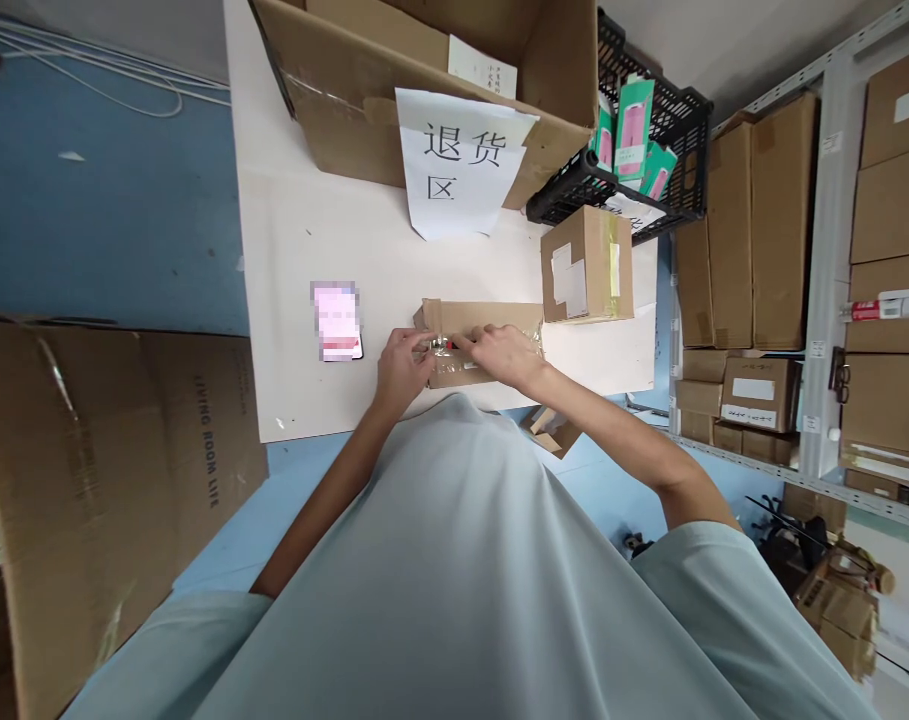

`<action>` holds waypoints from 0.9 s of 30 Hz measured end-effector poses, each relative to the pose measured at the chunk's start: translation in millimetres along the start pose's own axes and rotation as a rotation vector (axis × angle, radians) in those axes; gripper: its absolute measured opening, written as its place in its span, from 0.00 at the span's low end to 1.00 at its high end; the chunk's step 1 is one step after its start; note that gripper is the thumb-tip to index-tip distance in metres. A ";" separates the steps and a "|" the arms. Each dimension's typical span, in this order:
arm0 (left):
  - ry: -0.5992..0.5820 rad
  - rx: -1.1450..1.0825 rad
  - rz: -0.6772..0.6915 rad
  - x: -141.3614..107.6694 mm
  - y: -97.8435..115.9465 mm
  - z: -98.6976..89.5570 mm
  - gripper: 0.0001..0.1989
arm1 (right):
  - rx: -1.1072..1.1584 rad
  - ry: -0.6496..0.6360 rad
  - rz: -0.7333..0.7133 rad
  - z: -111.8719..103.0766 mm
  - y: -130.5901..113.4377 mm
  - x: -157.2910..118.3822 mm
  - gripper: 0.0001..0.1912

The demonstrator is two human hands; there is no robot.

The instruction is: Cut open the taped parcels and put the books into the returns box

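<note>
A long taped cardboard box (491, 316) lies flat near the front edge of the white table. At its left end, the bent fingers and thumb of my left hand (405, 368) grip the box by its clear tape. My right hand (503, 352) rests over the top with its fingers curled down toward the tape. A small red thing (449, 345) shows at the right fingertips, too small to name. Left of my hands, a phone (338, 325) with a blurred screen lies on the table (296, 395).
A large open carton (349, 130) with a paper sign (461, 165) stands at the back. Right of it are a black crate (683, 150) with green-and-pink boxes and a closed carton (600, 265). A big carton (139, 430) stands left; loaded shelves (821, 300) line the right.
</note>
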State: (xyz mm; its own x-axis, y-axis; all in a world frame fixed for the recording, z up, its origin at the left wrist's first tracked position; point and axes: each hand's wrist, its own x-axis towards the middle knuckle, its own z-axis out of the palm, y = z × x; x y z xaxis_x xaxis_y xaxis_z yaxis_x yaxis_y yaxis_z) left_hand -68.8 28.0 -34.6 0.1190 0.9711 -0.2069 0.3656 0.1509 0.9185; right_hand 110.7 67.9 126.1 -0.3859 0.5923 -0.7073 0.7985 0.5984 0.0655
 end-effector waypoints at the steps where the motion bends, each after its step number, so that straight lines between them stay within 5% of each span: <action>1: 0.007 0.007 -0.003 -0.2 0.7 0.4 0.19 | -0.004 0.000 -0.002 -0.4 -2.8 0.3 0.26; 7: 0.060 0.072 -0.010 -3.1 6.3 3.8 0.18 | -0.014 0.071 0.027 10.7 -2.0 -2.6 0.24; 16: 0.132 0.144 -0.067 -7.3 20.2 8.0 0.19 | 0.004 -0.045 0.187 60.7 102.8 -67.0 0.23; 27: 0.197 0.267 -0.154 -6.4 38.8 18.7 0.18 | 0.187 0.026 0.149 111.3 154.2 -81.0 0.27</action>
State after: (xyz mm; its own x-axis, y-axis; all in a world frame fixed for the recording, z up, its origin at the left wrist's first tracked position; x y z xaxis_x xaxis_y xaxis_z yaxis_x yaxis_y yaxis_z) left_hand -38.1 24.1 -3.9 -0.1273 0.9617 -0.2429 0.5969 0.2698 0.7555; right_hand 316.5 52.2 115.1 -0.2672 0.6821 -0.6807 0.9182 0.3945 0.0349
